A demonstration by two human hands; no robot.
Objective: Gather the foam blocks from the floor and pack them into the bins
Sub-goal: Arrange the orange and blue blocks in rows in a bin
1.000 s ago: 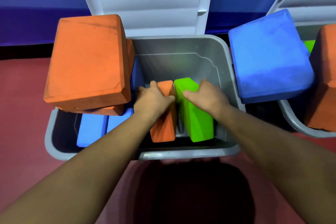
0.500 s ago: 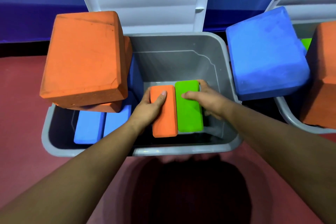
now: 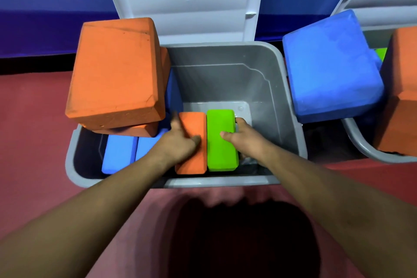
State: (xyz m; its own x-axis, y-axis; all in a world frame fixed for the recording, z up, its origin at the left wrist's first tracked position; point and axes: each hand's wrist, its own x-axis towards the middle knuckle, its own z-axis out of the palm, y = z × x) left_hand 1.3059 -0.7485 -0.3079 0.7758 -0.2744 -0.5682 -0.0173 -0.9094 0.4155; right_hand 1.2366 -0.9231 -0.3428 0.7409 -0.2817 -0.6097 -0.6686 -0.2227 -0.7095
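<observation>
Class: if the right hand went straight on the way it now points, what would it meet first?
Probably the green block, which the right hand grips; pushed on, that would press against the small orange block lying flush beside it. Depth is hard to judge.

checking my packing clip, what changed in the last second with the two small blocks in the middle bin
The small orange block and green block went from tilted on end, high in the grey bin, down to lying level side by side, low inside it. The left hand still grips the orange one and the right hand the green one; nothing was let go. The large orange stack and blue blocks stayed put.
</observation>
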